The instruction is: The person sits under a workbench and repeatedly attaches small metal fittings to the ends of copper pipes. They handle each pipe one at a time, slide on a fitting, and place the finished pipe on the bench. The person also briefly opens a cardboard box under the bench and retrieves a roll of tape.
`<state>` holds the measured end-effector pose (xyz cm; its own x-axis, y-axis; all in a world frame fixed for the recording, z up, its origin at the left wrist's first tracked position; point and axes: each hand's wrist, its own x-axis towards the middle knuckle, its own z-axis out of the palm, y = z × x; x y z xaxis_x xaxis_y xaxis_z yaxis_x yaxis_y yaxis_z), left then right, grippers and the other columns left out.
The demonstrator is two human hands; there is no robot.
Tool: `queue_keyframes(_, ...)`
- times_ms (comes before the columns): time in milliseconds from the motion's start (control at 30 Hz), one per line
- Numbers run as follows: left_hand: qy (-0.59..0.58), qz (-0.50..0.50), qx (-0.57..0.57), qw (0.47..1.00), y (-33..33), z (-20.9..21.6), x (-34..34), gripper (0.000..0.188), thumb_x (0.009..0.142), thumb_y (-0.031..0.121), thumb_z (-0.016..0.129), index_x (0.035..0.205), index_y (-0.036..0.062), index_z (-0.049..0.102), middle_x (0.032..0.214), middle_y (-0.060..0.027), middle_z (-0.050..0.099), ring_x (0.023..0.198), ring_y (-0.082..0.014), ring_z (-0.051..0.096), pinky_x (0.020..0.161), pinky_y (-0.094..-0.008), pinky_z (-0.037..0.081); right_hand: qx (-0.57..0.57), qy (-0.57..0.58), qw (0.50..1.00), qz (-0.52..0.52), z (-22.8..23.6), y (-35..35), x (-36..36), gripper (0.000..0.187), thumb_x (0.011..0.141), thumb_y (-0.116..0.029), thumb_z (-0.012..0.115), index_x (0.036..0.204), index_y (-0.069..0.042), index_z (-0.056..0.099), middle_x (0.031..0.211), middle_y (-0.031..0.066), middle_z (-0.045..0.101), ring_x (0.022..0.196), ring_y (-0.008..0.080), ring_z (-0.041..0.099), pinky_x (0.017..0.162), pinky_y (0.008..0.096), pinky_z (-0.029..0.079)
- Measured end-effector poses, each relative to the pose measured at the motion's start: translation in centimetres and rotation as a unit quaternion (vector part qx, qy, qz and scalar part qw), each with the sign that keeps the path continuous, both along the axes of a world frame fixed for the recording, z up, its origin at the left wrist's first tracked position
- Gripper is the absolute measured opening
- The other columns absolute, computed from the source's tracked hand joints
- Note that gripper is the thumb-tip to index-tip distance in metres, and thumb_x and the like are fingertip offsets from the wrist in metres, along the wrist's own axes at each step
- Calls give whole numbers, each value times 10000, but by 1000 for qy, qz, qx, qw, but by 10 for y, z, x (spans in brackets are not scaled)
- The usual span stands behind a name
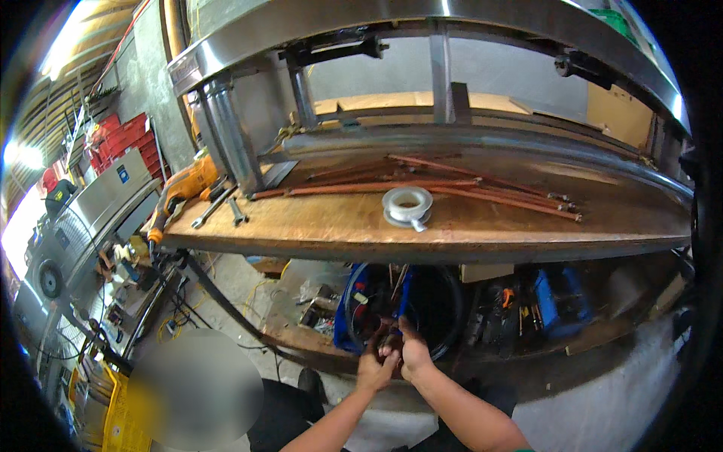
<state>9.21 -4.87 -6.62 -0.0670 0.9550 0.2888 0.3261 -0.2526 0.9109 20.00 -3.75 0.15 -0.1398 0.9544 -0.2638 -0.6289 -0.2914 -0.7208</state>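
Observation:
My left hand (373, 363) and my right hand (414, 351) meet low in front of the lower shelf, fingers closed together. Between them is something small and dark reddish, mostly hidden by the fingers. Right behind the hands stands a blue bin (343, 331) with loose parts in it, beside a coil of dark hose or cable (459, 307). On the wooden shelf above lies a white roll of tape (407, 206) with a loose end. Several thin reddish-brown rods (361, 187) are spread behind the tape.
Two wrenches (214, 207) and an orange power tool (190, 181) lie at the shelf's left end. A blue toolbox (561, 303) and hand tools (508, 299) fill the lower shelf's right. A steel frame leg (230, 135) rises at left. Red crates (134, 143) stand farther back.

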Motion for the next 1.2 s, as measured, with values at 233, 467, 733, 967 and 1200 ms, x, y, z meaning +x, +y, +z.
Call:
queue_keyframes(233, 53, -37, 242, 968, -16, 177, -46, 237, 807, 177, 691, 968, 14, 628, 863, -66, 639, 769, -148, 600, 698, -276, 494, 154, -304, 938, 62, -9, 19, 13, 354, 900, -288, 652, 1151, -43, 609, 850, 49, 640, 750, 136, 593, 700, 292, 473)
queue_keyframes(467, 259, -135, 394, 871, 40, 339, -21, 321, 797, 200, 680, 1054, 16, 625, 913, -132, 629, 853, -301, 621, 810, -380, 489, 173, -514, 806, 238, -34, 20, 17, 604, 848, -451, 631, 1315, -89, 511, 1117, 170, 631, 1045, 294, 594, 914, 367, 464)
queue_keyframes(733, 281, -110, 249, 920, 57, 371, -19, 402, 800, 293, 713, 1053, -11, 646, 1032, -182, 651, 982, -324, 625, 894, -374, 477, 217, -597, 709, 306, -30, 8, 21, 625, 867, -479, 579, 1348, -94, 476, 1166, 199, 615, 1078, 346, 584, 936, 388, 450)
queue_keyframes(967, 420, -185, 296, 838, 55, 387, 2, 485, 833, 382, 667, 1099, -20, 618, 1067, -215, 628, 1026, -370, 595, 918, -404, 458, 203, -595, 686, 365, -15, 5, 28, 686, 902, -509, 488, 1440, -107, 347, 1398, 255, 425, 1262, 395, 449, 1068, 419, 350)
queue_keyframes(1200, 446, -139, 266, 843, 61, 390, 5, 537, 833, 461, 635, 1071, -20, 628, 1022, -237, 633, 983, -403, 593, 874, -433, 463, 218, -614, 658, 376, -30, 12, 32, 711, 921, -501, 458, 1473, -92, 273, 1481, 253, 304, 1354, 394, 330, 1119, 424, 276)
